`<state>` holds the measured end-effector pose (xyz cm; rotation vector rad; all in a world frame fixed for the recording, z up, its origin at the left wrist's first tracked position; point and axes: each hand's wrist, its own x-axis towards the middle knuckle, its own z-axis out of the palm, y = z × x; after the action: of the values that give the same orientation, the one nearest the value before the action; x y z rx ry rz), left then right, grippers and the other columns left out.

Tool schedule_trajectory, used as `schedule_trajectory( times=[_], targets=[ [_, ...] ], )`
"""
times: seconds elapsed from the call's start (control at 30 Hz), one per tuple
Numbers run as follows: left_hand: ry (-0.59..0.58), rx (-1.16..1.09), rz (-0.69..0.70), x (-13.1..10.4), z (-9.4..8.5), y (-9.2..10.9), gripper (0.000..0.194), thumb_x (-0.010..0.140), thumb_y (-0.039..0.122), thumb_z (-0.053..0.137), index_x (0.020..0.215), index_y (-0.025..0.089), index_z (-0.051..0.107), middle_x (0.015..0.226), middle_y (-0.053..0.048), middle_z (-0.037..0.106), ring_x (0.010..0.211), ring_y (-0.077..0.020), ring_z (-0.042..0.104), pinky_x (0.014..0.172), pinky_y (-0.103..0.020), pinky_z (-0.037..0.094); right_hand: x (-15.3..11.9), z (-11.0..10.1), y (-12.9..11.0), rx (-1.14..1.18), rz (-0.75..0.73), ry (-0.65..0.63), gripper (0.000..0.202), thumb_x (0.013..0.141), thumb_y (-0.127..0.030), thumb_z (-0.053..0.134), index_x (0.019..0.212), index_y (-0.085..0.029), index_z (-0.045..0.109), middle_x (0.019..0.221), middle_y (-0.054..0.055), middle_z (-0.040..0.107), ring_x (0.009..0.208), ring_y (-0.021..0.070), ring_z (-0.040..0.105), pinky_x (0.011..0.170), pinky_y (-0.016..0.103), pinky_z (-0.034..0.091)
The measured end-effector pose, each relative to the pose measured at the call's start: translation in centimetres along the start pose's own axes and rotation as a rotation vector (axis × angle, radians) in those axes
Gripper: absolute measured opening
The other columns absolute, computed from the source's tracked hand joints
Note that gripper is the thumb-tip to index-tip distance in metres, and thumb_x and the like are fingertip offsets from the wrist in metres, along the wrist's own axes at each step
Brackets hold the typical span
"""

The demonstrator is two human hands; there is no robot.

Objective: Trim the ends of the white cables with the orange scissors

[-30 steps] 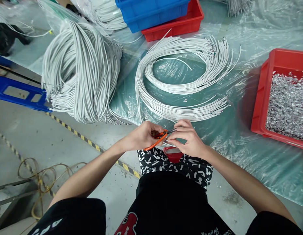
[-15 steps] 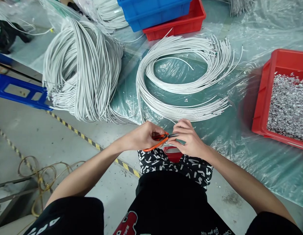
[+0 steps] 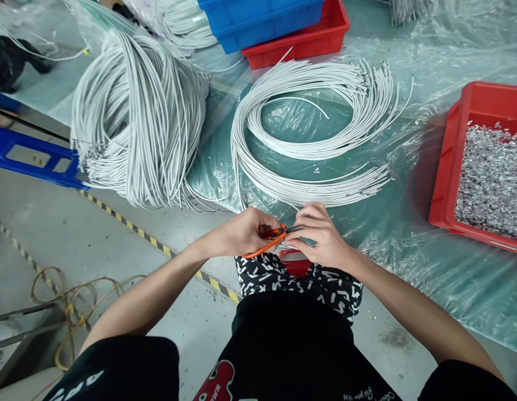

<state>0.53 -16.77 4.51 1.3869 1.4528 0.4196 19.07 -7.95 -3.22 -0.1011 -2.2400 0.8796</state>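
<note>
Orange-handled snips are gripped in my left hand, over the table's near edge. Their dark pointed jaws reach to the fingers of my right hand. Those fingers are closed in a pinch, and what they hold is mostly hidden; a small pale bit shows beside the jaws. Just beyond both hands, a looped bundle of white cables lies on the table, its loose ends pointing right. One or two strands from it run down toward my hands.
A large coil of white cables sits at the left table edge. To the right stands a red bin holding small shiny scraps. Blue bins rest on a red tray at the back. Plastic sheeting covers the table.
Both hands and the snips keep nearly the same place and grip. The view has shifted very slightly.
</note>
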Motion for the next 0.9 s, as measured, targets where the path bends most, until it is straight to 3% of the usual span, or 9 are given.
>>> schedule_trajectory(
  times=[0.47, 0.63, 0.8, 0.9],
  targets=[
    [-0.006, -0.114, -0.012, 0.0, 0.0, 0.0, 0.008, 0.075, 0.018, 0.067, 0.07, 0.011, 0.065, 0.058, 0.002, 0.056, 0.05, -0.0049, 0.041, 0.045, -0.018, 0.033, 0.1, -0.2, -0.2, 0.08, 0.043, 0.018, 0.009, 0.088, -0.023, 0.07, 0.079, -0.023, 0.074, 0.069, 0.001, 0.069, 0.086, 0.0215, 0.057, 0.088, 0.041, 0.041],
    [0.045, -0.159, 0.021, 0.1, 0.0, 0.0, 0.008, 0.075, 0.016, 0.065, 0.068, 0.012, 0.065, 0.056, 0.003, 0.054, 0.049, -0.0048, 0.039, 0.044, -0.018, 0.033, 0.2, -0.4, -0.4, 0.115, 0.078, 0.001, 0.01, 0.088, -0.021, 0.069, 0.079, -0.025, 0.073, 0.073, 0.0, 0.073, 0.089, 0.022, 0.057, 0.09, 0.041, 0.041],
    [0.188, -0.089, 0.081, 0.4, -0.4, 0.0, 0.013, 0.077, 0.022, 0.065, 0.068, 0.012, 0.067, 0.059, 0.0, 0.059, 0.054, -0.0071, 0.046, 0.05, -0.019, 0.038, 0.3, -0.3, -0.5, 0.142, 0.099, -0.011, 0.013, 0.09, -0.022, 0.067, 0.078, -0.024, 0.072, 0.07, 0.0, 0.07, 0.083, 0.0203, 0.057, 0.087, 0.04, 0.041],
    [0.363, -0.01, 0.155, 2.7, -1.3, 0.1, 0.019, 0.077, 0.024, 0.064, 0.064, 0.011, 0.064, 0.058, 0.0, 0.057, 0.054, -0.0067, 0.043, 0.051, -0.02, 0.036, 0.2, 0.1, -0.4, 0.173, 0.079, -0.047, 0.013, 0.09, -0.022, 0.065, 0.078, -0.021, 0.07, 0.07, 0.0, 0.067, 0.078, 0.0185, 0.056, 0.084, 0.038, 0.042]
  ],
)
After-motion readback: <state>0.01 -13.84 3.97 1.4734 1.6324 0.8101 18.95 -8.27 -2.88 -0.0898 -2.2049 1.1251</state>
